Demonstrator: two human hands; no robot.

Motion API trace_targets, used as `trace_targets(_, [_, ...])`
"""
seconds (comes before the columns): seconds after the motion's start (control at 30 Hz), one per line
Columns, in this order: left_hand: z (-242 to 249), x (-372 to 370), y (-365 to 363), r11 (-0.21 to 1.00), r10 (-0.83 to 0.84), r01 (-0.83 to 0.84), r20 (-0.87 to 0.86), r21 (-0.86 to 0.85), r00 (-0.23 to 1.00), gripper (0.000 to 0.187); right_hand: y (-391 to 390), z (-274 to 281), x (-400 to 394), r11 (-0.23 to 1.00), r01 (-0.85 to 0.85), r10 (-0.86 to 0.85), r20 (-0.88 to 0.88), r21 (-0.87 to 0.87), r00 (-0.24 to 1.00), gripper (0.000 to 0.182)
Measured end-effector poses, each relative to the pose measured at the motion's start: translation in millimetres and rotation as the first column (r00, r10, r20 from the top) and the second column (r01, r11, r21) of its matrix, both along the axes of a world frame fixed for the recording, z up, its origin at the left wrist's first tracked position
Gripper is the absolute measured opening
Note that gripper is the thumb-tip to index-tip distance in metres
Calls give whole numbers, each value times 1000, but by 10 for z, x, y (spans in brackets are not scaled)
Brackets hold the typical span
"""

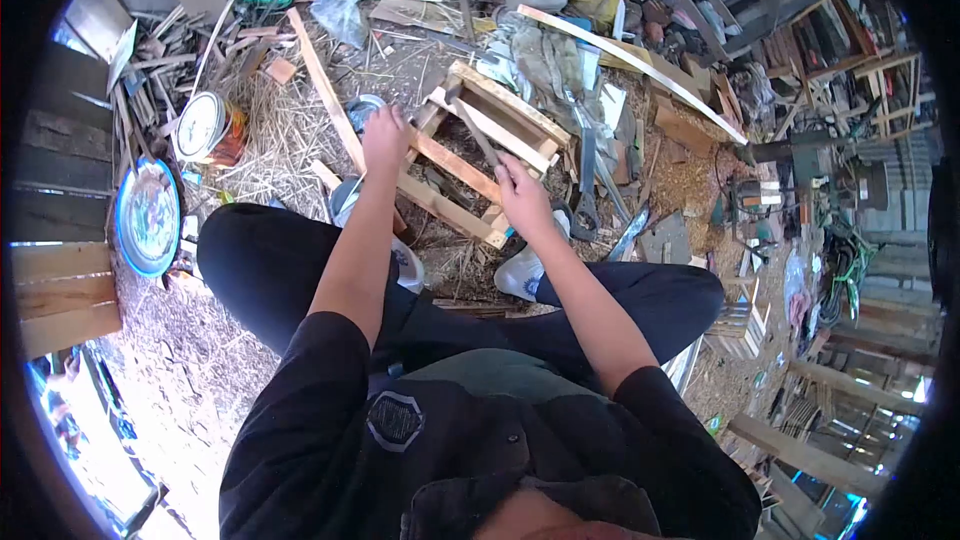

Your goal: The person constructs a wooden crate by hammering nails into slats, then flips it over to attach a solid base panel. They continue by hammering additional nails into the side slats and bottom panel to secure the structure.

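A small wooden frame (pixel 455 202) of pale slats lies on the ground between my feet. My right hand (pixel 522 195) is wrapped round the handle of a hammer (pixel 476 135), whose dark head points away over the frame's far slats. At the frame's left end, my left hand (pixel 385 140) has its fingers drawn together by the end of a reddish slat (pixel 458 168). What those fingers hold, if anything, is too small to make out. Just beyond them sits a small round container (pixel 364 108), partly hidden by the hand.
A long wooden strip (pixel 325 90) lies left of the frame. Further left stand a paint can (pixel 203 128) and a blue-rimmed basin (pixel 148 217). A dark-handled saw (pixel 587 190) lies at right, near a long pale board (pixel 640 70). Wood scraps and straw litter the ground.
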State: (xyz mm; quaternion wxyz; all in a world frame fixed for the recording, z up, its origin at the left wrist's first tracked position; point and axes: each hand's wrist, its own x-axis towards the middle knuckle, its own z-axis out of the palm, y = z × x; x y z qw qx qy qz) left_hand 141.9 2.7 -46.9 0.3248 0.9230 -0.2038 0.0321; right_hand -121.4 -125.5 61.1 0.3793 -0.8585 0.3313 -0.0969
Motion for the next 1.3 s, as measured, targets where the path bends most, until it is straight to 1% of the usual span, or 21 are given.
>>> trace_targets(0.07, [-49, 4, 2, 999, 36, -36, 2, 1, 999, 38, 35, -103, 246, 998, 67, -68, 48, 13, 997, 40])
trace_targets(0.1, [1, -22, -1, 999, 50, -50, 7, 11, 999, 39, 58, -93, 337, 993, 93, -96, 39, 69, 995, 41])
trace_targets(0.13, [10, -23, -9, 998, 64, -64, 13, 21, 998, 39, 75, -133, 403, 995, 80, -82, 37, 66, 996, 41])
trace_targets(0.2, [24, -10, -4, 998, 69, -69, -20, 4, 997, 39, 104, -196, 485, 982, 135, -149, 101, 129, 984, 41])
trace_targets(0.27, [31, -31, -12, 996, 75, -76, 10, 36, 997, 40, 99, -236, 486, 990, 113, -119, 61, 88, 991, 41])
trace_targets(0.33, [-10, -43, -31, 996, 94, -94, -2, 5, 996, 40, 70, -292, 463, 998, 58, -57, 63, -14, 996, 40])
trace_targets(0.4, [-29, 1, -46, 995, 77, -77, 5, 61, 997, 40, 69, -281, 401, 997, 59, -55, 80, -48, 995, 39])
trace_targets(0.47, [-48, 14, -44, 995, 82, -82, -6, 59, 997, 41, 71, -207, 350, 995, 57, -49, 101, -78, 994, 38])
trace_targets(0.53, [-5, -6, -35, 995, 86, -85, -16, 61, 996, 41, 54, -61, 306, 986, -24, 0, -146, -165, 989, 39])
trace_targets(0.57, [27, -24, -30, 994, 97, -96, -37, 46, 995, 41, 58, -13, 302, 959, -74, 22, -190, -275, 982, 38])
trace_targets(0.63, [48, -27, -21, 994, 103, -101, -57, 34, 993, 42, 47, 12, 289, 942, -124, 62, -201, -313, 978, 38])
trace_targets(0.7, [68, -8, -2, 993, 77, -61, -152, 104, 985, 41, 6, 2, 288, 882, -218, 149, -191, -417, 970, 40])
trace_targets(0.73, [75, 2, 9, 993, 72, -57, -149, 107, 986, 41, -25, -19, 295, 885, -213, 145, -188, -415, 971, 40])
trace_targets(0.8, [76, 20, 19, 994, 104, -107, -199, -4, 974, 42, -97, -62, 306, 871, -240, 144, -244, -429, 959, 40])
trace_targets(0.83, [69, 27, 17, 995, 101, -104, -196, -6, 975, 42, -132, -91, 316, 847, -249, 151, -237, -469, 960, 40])
trace_targets(0.9, [66, 41, 26, 963, 165, -197, -178, -182, 970, 42, -186, -103, 309, 824, -284, 177, -254, -490, 951, 39])
trace_targets(1.0, [87, 76, 62, 941, 187, -240, -224, -237, 956, 41, -233, -89, 349, 797, -324, 207, -273, -511, 940, 38])
trace_targets(1.07, [121, 56, 75, 930, 188, -248, -226, -272, 956, 40, -227, -76, 345, 794, -323, 206, -271, -515, 940, 37])
trace_targets(1.13, [149, 61, 74, 917, 190, -253, -221, -308, 957, 40, -199, -84, 362, 784, -284, 145, -282, -552, 948, 36])
trace_targets(1.23, [180, 33, 85, 899, 195, -257, -200, -356, 960, 40, -249, -95, 325, 768, -319, 184, -286, -556, 940, 36])
trace_targets(1.3, [193, 23, 91, 889, 197, -256, -189, -379, 962, 39, -227, -144, 314, 779, -272, 158, -243, -564, 957, 36])
